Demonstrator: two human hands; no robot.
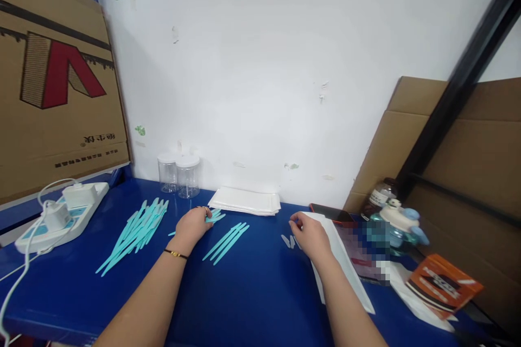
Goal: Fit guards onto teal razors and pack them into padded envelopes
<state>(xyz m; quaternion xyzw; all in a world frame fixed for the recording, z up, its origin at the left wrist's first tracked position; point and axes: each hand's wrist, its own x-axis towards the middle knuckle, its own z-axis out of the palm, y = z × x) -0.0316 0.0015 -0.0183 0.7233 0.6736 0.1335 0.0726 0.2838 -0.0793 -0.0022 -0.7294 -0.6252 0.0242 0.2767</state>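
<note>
My left hand (193,226) is closed over a few slim teal eyebrow razors (217,217), whose ends stick out on both sides of it. Just to its right, three more teal razors (226,243) lie side by side, slanted on the blue table (244,303). On the far side of that hand is a loose pile of teal razors (140,230) with pale, clear-looking tips. My right hand (312,236) has its fingers curled in a pinch; whatever is between them is too small to make out. Small translucent blade caps (290,241) lie beside and partly under it.
White flat sheets (244,200) lie against the wall, near two clear lidded jars (188,176). A power strip (61,217) with cables occupies the left. To the right are white paper (345,265), a phone (331,213), a teal bottle (393,227), a brown bottle (378,198) and an orange box (443,284).
</note>
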